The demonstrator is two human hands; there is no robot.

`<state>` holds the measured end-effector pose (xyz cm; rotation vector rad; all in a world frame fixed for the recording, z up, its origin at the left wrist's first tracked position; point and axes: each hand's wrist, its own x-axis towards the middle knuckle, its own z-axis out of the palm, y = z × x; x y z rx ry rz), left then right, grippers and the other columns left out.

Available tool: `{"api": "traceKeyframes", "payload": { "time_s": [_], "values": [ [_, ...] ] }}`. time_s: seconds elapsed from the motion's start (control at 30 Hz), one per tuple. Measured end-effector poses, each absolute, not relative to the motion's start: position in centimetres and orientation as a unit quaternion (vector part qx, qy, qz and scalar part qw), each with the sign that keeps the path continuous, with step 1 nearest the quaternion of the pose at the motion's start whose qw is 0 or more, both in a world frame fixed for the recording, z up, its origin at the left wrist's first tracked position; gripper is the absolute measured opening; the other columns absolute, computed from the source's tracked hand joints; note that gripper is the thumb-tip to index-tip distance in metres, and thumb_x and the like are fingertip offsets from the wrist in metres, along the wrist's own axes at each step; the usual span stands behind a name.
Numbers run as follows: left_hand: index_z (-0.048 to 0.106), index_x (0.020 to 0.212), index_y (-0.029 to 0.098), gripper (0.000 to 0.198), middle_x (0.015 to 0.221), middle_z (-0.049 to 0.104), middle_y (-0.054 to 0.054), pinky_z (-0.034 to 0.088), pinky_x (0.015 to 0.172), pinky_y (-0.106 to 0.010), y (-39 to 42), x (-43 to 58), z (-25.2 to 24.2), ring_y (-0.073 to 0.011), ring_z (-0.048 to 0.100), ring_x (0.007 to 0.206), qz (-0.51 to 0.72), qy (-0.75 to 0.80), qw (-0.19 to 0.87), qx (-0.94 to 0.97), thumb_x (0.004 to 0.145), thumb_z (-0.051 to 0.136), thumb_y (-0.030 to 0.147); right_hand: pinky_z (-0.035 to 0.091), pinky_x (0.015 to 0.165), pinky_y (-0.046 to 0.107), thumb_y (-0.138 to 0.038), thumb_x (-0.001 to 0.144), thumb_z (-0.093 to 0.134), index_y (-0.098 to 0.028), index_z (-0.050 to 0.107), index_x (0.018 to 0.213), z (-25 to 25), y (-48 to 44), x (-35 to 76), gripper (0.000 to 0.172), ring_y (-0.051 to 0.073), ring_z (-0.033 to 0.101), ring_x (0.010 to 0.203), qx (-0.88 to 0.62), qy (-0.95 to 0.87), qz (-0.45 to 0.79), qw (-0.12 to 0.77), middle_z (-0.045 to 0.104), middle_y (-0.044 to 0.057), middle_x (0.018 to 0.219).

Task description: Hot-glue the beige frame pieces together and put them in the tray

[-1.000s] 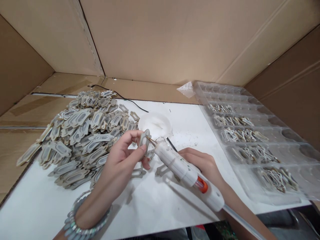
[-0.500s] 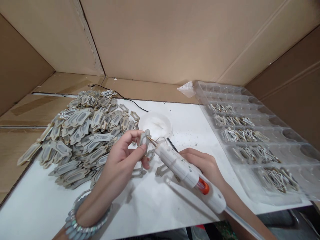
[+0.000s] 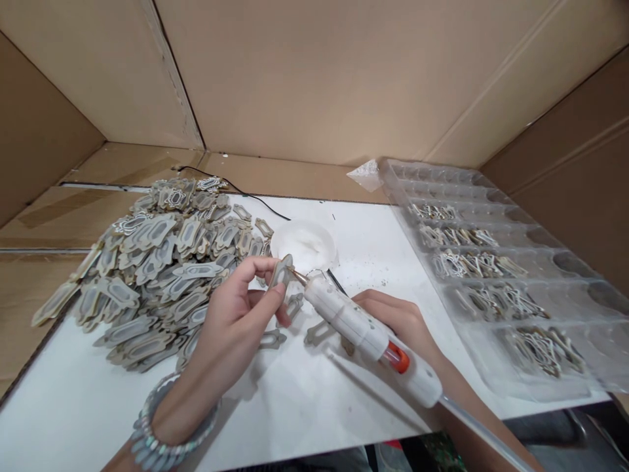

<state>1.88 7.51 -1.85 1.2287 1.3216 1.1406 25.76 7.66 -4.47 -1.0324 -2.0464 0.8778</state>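
1. Left hand [image 3: 236,308], centre of frame: my thumb and fingers are pinched shut on one flat grey cut-out piece [image 3: 280,273]. I hold it raised above the bench, nearly upright.
2. Right hand [image 3: 400,321], right of centre: my fingers are curled closed around the white glue gun [image 3: 361,331]. Much of this hand is hidden behind the gun's body.
3. Glue gun: it slants from the lower right up toward the centre, with the orange trigger [image 3: 397,359] showing near my grip. Its metal nozzle [image 3: 296,276] meets the right edge of the cut-out piece.
4. Loose pieces [image 3: 272,339]: a few of the same shape lie flat on the white bench [image 3: 304,413], directly below the two hands.
5. Heap of pieces [image 3: 157,262], left of frame: many grey and tan cut-outs are piled on the bench, just beside my left hand.
6. White dish [image 3: 305,246], centre, just behind the nozzle. A black cable [image 3: 255,200] runs past it toward the upper left.
7. Clear plastic tray [image 3: 442,176], right of frame: several of its rows of compartments hold clusters of ornate pieces.
8. Bracelets [image 3: 167,436] ring my left wrist at the lower left. Cardboard walls [image 3: 319,78] enclose the bench on three sides.
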Motion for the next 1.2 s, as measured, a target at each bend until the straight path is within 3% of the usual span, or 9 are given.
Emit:
{"api": "traceKeyframes", "payload": {
  "time_s": [0.2,0.37,0.57,0.8,1.03,1.2],
  "values": [
    [0.065,0.096,0.026,0.011,0.080,0.065,0.003,0.045,0.048,-0.016,7.2,1.9,-2.1,-0.0097,0.066,0.060,0.468,0.583,0.324,0.579,0.086,0.066,0.030,0.043,0.057,0.026,-0.014,0.079,0.056,-0.020,0.065,0.079,-3.1,7.7,26.0,0.010,0.017,0.063,0.067,-0.445,-0.790,0.304,0.293,0.062,0.001,0.076],
    [0.065,0.091,0.024,0.012,0.074,0.065,0.005,0.054,0.058,-0.018,7.7,1.6,-1.5,-0.0090,0.065,0.054,0.511,0.515,0.520,0.451,0.081,0.069,0.029,0.040,0.050,0.023,-0.012,0.079,0.052,-0.021,0.058,0.072,-2.5,8.4,26.4,0.012,0.012,0.056,0.056,-0.451,-0.800,0.217,0.331,0.060,0.000,0.069],
    [0.065,0.099,0.020,0.023,0.109,0.076,-0.006,0.064,0.073,-0.027,8.3,1.2,-0.6,-0.0095,0.067,0.054,0.521,0.459,0.671,0.261,0.078,0.074,0.024,0.035,0.047,0.022,-0.010,0.084,0.059,-0.023,0.052,0.070,-3.2,8.7,26.9,0.020,0.010,0.046,0.050,-0.448,-0.802,0.187,0.348,0.051,-0.004,0.063],
    [0.066,0.122,0.016,0.032,0.113,0.076,-0.014,0.065,0.071,-0.029,8.9,0.7,-0.2,-0.0151,0.075,0.067,0.532,0.417,0.724,0.139,0.099,0.045,0.021,0.028,0.044,0.023,-0.013,0.086,0.059,-0.023,0.046,0.067,-3.1,9.0,27.1,0.025,0.009,0.038,0.046,-0.452,-0.802,0.175,0.349,0.042,-0.006,0.058],
    [0.068,0.118,0.018,0.033,0.086,0.073,-0.005,0.063,0.061,-0.025,8.9,0.3,-0.4,-0.0089,0.065,0.057,0.545,0.393,0.731,0.121,0.101,0.040,0.016,0.030,0.048,0.024,-0.011,0.087,0.056,-0.022,0.049,0.071,-3.3,9.0,27.8,0.021,0.010,0.041,0.051,-0.461,-0.802,0.175,0.336,0.047,-0.004,0.064],
    [0.069,0.116,0.021,0.028,0.084,0.064,-0.002,0.058,0.059,-0.023,8.8,0.3,-0.8,-0.0080,0.055,0.059,0.551,0.336,0.753,0.130,0.100,0.048,0.030,0.033,0.050,0.025,-0.013,0.087,0.057,-0.022,0.048,0.071,-3.3,8.9,27.9,0.021,0.011,0.045,0.053,-0.478,-0.789,0.197,0.332,0.049,-0.004,0.064]
  ]
}}
